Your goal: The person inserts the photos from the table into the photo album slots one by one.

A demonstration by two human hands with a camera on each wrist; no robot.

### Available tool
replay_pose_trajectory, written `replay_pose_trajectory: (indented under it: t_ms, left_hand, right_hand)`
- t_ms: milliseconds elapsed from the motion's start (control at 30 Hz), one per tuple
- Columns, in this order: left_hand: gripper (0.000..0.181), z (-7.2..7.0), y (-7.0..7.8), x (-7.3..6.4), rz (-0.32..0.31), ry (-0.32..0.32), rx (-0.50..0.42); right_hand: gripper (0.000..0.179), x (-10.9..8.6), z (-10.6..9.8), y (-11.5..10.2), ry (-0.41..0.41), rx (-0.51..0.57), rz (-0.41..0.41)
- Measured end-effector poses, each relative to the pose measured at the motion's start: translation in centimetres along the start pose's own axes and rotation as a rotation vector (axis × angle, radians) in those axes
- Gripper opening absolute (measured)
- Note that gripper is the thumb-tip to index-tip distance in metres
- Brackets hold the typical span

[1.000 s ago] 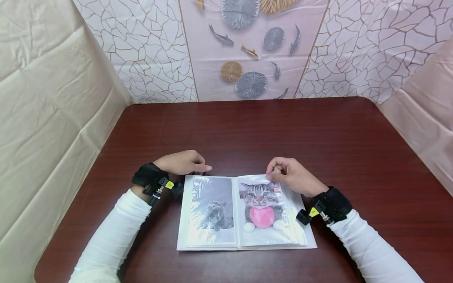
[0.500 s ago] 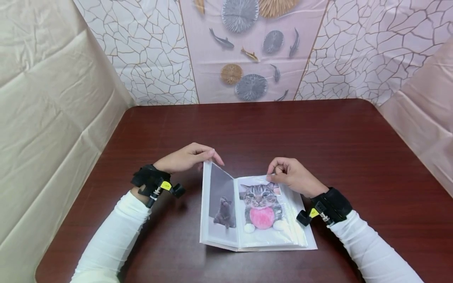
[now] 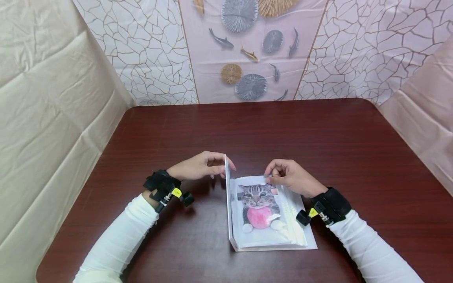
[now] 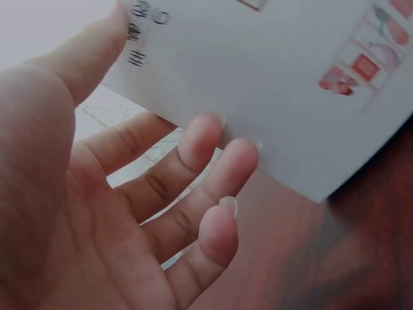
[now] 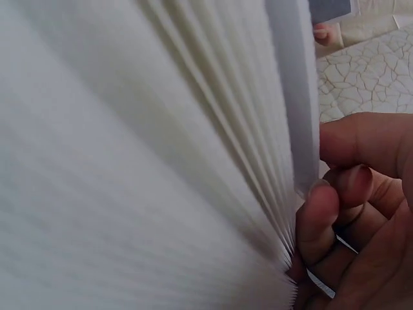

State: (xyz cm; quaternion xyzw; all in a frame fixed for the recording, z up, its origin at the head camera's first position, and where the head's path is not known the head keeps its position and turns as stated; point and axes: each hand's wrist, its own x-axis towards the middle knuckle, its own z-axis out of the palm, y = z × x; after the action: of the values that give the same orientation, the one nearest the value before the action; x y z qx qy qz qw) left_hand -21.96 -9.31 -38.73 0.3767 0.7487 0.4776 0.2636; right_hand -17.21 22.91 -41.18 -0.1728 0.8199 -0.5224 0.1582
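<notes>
A white photo album [image 3: 262,239] lies on the table, its left cover [image 3: 228,200] standing nearly upright. My left hand [image 3: 198,165] holds the top edge of that cover, thumb on the outer face and fingers reaching past the edge. In the left wrist view, the cover's outer face [image 4: 271,97] shows dark lettering and small red pictures. My right hand [image 3: 293,177] pinches the top edge of the right-hand pages; the right wrist view shows the fanned page edges [image 5: 251,129] beside the fingertips. A cat photo [image 3: 260,208] with a pink round shape fills the visible page.
The album is near the front of a dark reddish-brown table [image 3: 247,129]. A patterned cloth [image 3: 247,51] hangs behind it, with a beige cloth [image 3: 53,118] on the left and a pinkish cloth [image 3: 424,106] on the right.
My left hand has taken hold of the album's left cover and swung it up and rightward, from flat to nearly upright. The grey cat photo has turned out of sight. My right hand has hardly moved.
</notes>
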Motion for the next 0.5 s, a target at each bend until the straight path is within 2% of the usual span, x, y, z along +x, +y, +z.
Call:
replay_pose_trajectory:
  t_ms: [300, 400, 500]
  left_hand:
    - [0.022, 1.2, -0.9, 1.0, -0.014, -0.024, -0.015]
    - [0.015, 1.7, -1.1, 1.3, -0.015, -0.012, -0.037]
    - [0.008, 2.2, -1.4, 1.6, -0.019, 0.011, -0.020]
  right_hand:
    - [0.010, 0.0, 0.0, 0.0, 0.011, -0.053, 0.031]
    - [0.012, 0.0, 0.0, 0.0, 0.009, -0.036, 0.038]
    - [0.013, 0.1, 0.0, 0.0, 0.003, -0.022, 0.035]
